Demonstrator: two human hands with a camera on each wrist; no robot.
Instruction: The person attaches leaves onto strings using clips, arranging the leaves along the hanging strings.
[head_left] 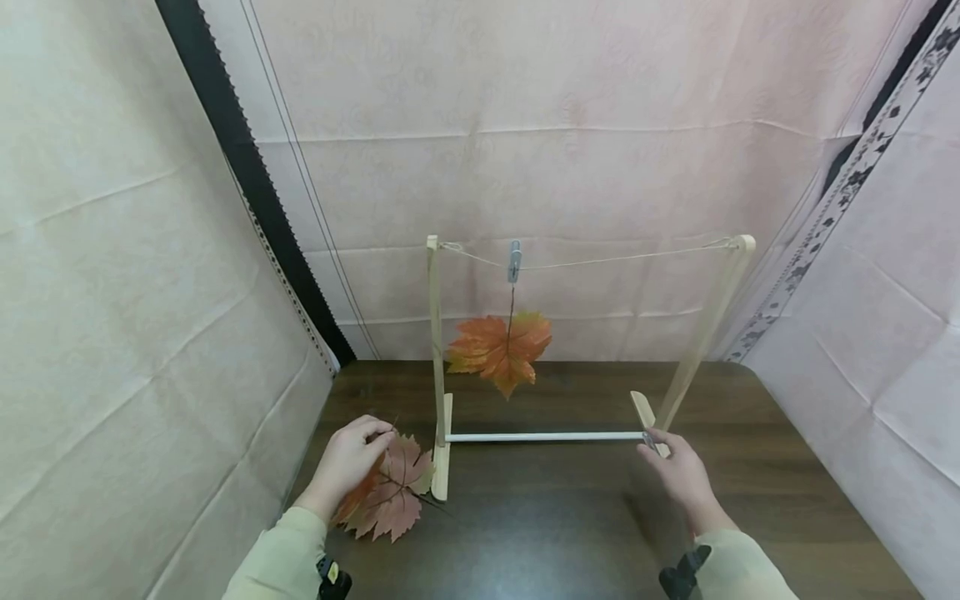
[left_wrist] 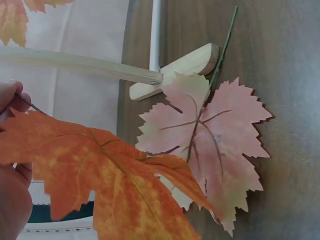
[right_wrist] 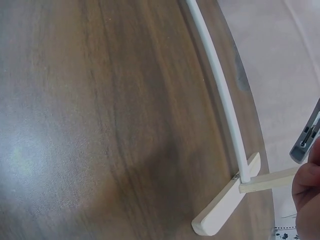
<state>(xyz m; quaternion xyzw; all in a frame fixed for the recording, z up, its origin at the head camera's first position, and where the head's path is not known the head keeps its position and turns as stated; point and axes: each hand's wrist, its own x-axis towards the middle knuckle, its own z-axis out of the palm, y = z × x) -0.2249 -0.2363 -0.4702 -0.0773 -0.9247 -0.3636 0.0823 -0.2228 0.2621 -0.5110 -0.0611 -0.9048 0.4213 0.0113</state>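
Note:
My left hand point(head_left: 354, 461) pinches the thin stem of an orange artificial maple leaf point(left_wrist: 115, 170), which hangs at the left of the table. Below it on the tabletop lies a pinkish maple leaf point(left_wrist: 222, 135) with a green stem, close to the frame's left foot point(left_wrist: 187, 67). A grey clothespin point(right_wrist: 306, 137) is held between the thumb and fingers of my right hand point(head_left: 681, 473), near the right foot of the wooden frame. Another clothespin point(head_left: 514, 262) sits on the string point(head_left: 622, 260) and holds an orange-yellow maple leaf point(head_left: 504, 350) by its stem.
Two wooden posts, left point(head_left: 437, 333) and right point(head_left: 708, 325), carry the string. A white rod point(head_left: 547, 437) joins them low down. The brown table point(head_left: 540, 525) is enclosed by pale cloth walls point(head_left: 570, 183) at the back and both sides.

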